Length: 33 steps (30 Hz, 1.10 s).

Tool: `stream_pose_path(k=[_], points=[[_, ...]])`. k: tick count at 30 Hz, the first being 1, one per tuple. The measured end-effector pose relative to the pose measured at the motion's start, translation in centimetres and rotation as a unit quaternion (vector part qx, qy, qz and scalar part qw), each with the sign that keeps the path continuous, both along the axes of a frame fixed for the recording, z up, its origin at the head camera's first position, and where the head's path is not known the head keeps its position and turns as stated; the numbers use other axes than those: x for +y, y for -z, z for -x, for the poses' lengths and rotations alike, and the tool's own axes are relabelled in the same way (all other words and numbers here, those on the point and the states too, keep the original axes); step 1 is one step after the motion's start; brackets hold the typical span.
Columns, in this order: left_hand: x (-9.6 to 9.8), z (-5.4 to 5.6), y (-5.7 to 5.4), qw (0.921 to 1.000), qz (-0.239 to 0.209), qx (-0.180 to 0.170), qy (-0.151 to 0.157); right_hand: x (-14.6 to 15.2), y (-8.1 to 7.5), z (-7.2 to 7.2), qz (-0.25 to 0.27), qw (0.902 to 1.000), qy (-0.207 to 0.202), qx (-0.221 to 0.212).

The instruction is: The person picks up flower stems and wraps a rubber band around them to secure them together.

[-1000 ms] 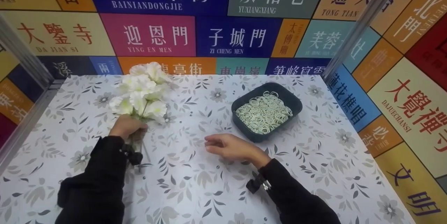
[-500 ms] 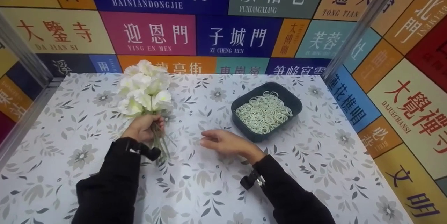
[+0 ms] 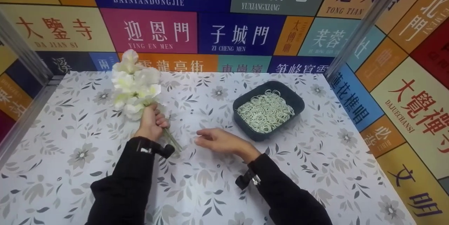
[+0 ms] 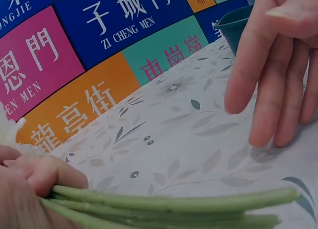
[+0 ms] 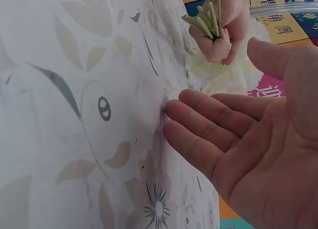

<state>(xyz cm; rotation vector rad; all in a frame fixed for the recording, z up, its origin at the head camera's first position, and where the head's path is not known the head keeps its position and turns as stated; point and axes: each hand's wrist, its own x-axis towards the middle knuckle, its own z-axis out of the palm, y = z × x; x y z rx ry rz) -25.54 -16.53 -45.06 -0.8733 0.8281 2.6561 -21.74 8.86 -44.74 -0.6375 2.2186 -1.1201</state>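
My left hand [image 3: 152, 123] grips a bunch of white flowers [image 3: 135, 86] by the green stems, just below the blooms. The cut stem ends [image 4: 198, 206] stick out past the fingers, toward the right hand. In the right wrist view the left fist [image 5: 216, 45] wraps the stems, with the pale petals [image 5: 228, 80] behind it. My right hand [image 3: 221, 140] holds nothing; its fingers are relaxed, a little above the tablecloth. It is a short gap to the right of the stem ends.
A dark green plastic tub [image 3: 242, 126] full of pale rubber bands [image 3: 266, 111] stands beyond the right hand. The table has a white leaf-patterned cloth [image 3: 207, 197]. Colourful sign panels [image 3: 147, 32] rise along the back and right, with metal posts [image 3: 364, 25] at the corners.
The left hand has lifted the flowers and turned them, so the stems now slant toward the right hand. The right hand has drifted slightly left.
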Motion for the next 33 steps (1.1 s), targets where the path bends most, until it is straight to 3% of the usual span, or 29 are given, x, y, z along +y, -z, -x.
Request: stream_pose_path(k=[5,11,15,20,24,27,30,33], points=[[1.2,-0.3,0.5,0.9969,-0.05,0.048,-0.036,-0.7,-0.5,-0.3,-0.001,0.9994,-0.032,0.017],[4.4,-1.8,0.1,0.978,-0.111,0.142,-0.106,-1.3,-1.5,-0.6,-0.041,0.9935,-0.067,0.082],[6.6,-3.0,-0.7,0.9664,-0.133,0.189,-0.114,-1.3,-2.2,-0.6,-0.069,0.9904,-0.06,0.104],[8.6,-4.5,-1.8,0.9563,-0.158,0.221,-0.107,-1.2,-2.5,-0.6,-0.077,0.9927,-0.033,0.087],[9.2,-5.1,-2.1,0.9574,-0.162,0.22,-0.094,-1.1,-2.4,-0.9,-0.087,0.9947,-0.017,0.052],[9.2,-5.1,-2.1,0.9649,-0.152,0.195,-0.088,-1.3,-2.4,-1.2,-0.104,0.9922,-0.013,0.068],[9.0,-5.1,-2.0,0.9734,-0.142,0.16,-0.082,-1.5,-2.4,-1.6,-0.144,0.9777,-0.011,0.152],[8.8,-5.1,-2.0,0.9776,-0.14,0.133,-0.083,-1.7,-2.3,-2.1,-0.177,0.9516,0.001,0.251]])
